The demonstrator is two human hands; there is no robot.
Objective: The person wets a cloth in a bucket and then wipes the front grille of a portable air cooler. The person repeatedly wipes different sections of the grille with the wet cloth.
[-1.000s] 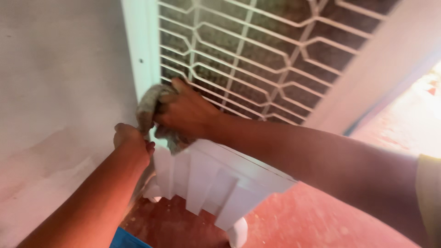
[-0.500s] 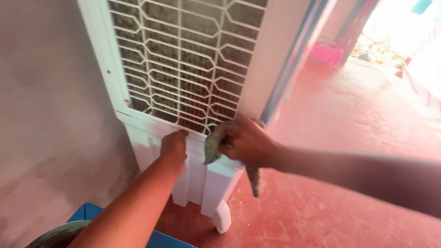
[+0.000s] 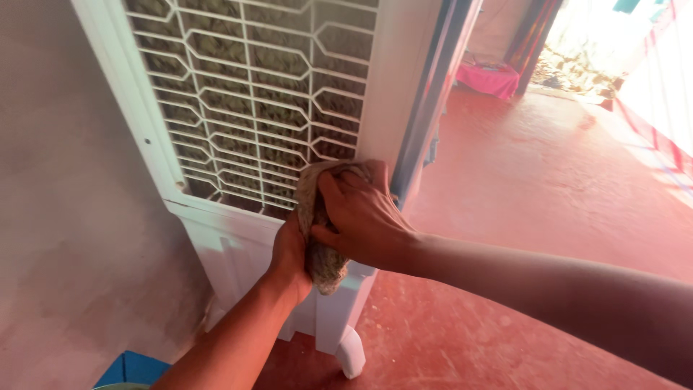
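The right hand [image 3: 364, 220] squeezes a grey rag [image 3: 317, 238] against the white air cooler [image 3: 238, 108]; the left hand [image 3: 289, 253] braces underneath, grip hidden.

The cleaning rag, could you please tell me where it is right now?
In the head view the rag sits at centre frame, gripped by the right hand against the white air cooler just below its grille, with the left hand beside it.

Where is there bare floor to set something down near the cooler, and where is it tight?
Open red floor runs from the white cooler out to the pink cloth-covered thing. Tight: the right hand presses a rag against the left hand at the grille; a blue object sits by the wall.
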